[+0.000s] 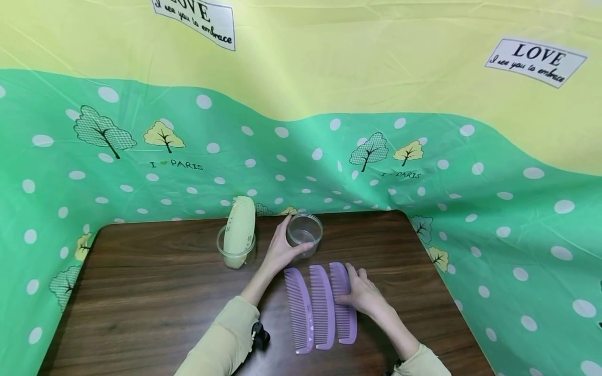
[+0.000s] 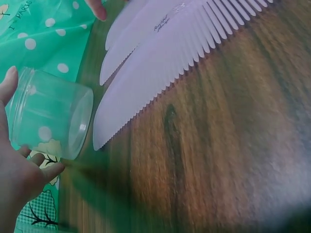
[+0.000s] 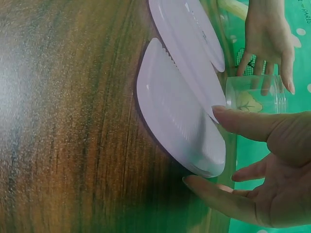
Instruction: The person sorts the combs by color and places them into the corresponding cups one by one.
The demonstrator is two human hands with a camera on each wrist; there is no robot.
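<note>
Three purple combs lie side by side on the table: a left comb (image 1: 299,313), a middle comb (image 1: 322,308) and a right comb (image 1: 345,324). My left hand (image 1: 282,250) is at the left side of a clear round jar (image 1: 308,232), thumb in front of it, fingers fairly straight along its side. The jar stands upright behind the combs. Over the right comb's upper part is my right hand (image 1: 364,294), its thumb and fingers spread to either side of it in the right wrist view. Whether either hand's fingertips press on these things is hard to tell.
A second clear jar (image 1: 220,244) stands left of my left hand, with pale yellow-green combs (image 1: 240,227) upright in it. The dark wooden table (image 1: 155,292) ends at a green and yellow printed cloth (image 1: 282,151) behind and at the sides.
</note>
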